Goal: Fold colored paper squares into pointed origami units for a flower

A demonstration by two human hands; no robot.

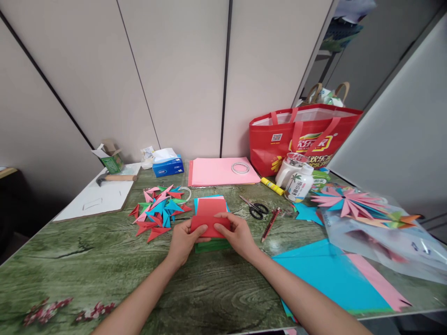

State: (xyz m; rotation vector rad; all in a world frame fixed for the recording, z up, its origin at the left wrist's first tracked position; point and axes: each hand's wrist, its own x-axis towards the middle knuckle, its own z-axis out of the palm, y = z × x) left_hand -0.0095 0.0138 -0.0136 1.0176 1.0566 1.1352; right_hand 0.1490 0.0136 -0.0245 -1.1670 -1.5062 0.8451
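A folded piece of red paper point(210, 227) is held up between both hands above the table. My left hand point(182, 240) pinches its left side, thumb on the face toward me. On the right side, my right hand point(239, 232) grips it with the thumb in front and fingers at the top edge. Just behind lies a small stack with a red sheet point(211, 206) on top and pink and blue sheets under it. Green paper point(211, 245) shows below the held piece. Left of my hands is a pile of folded paper pieces point(162, 209) in red, blue, pink and green.
Scissors point(257, 208) and a red pen point(270, 224) lie right of my hands. Behind are pink sheets point(220, 171) with a tape roll, a glue stick point(272, 186), a white bottle point(299, 183) and a red bag point(265, 144). Blue sheets point(328, 274) lie near my right forearm; a hammer point(118, 177) is far left.
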